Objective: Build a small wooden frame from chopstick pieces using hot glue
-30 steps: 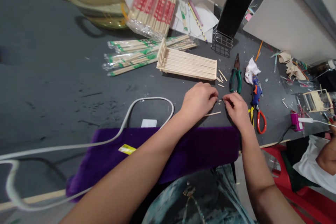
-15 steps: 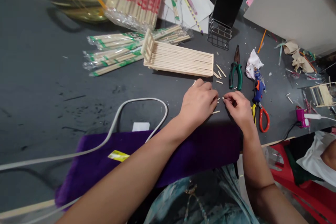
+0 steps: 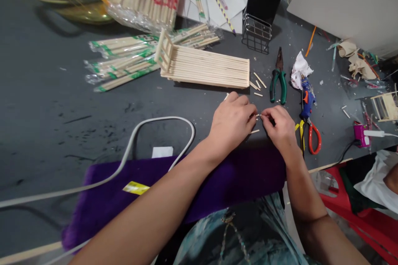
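My left hand (image 3: pixel 233 116) is closed low over the grey table, fingers curled on a thin wooden stick (image 3: pixel 227 96) whose pale end shows past the knuckles; the rest is hidden. Facing it, my right hand (image 3: pixel 280 127) pinches a tiny cut piece of wooden stick (image 3: pixel 260 115) between thumb and forefinger. The fingertips of both hands almost meet there. Below them lies another short stick (image 3: pixel 255 131). Just beyond the hands stands a small bed-shaped model (image 3: pixel 208 66) of glued sticks, with an upright slatted end at its left. Short offcuts (image 3: pixel 259 80) lie beside its right end.
Green-handled pliers (image 3: pixel 278 80), a blue glue gun (image 3: pixel 307 103) and red-handled pliers (image 3: pixel 314 138) lie right. Wrapped chopsticks (image 3: pixel 130 60) are at the back left. A white cable (image 3: pixel 133 132) loops over the table and purple cloth (image 3: pixel 236 178). Another person (image 3: pixel 377 178) sits at far right.
My right hand has moved left, bringing its tiny stick piece up to my left fingertips. The whole view has shifted slightly; the left hand keeps its hold.
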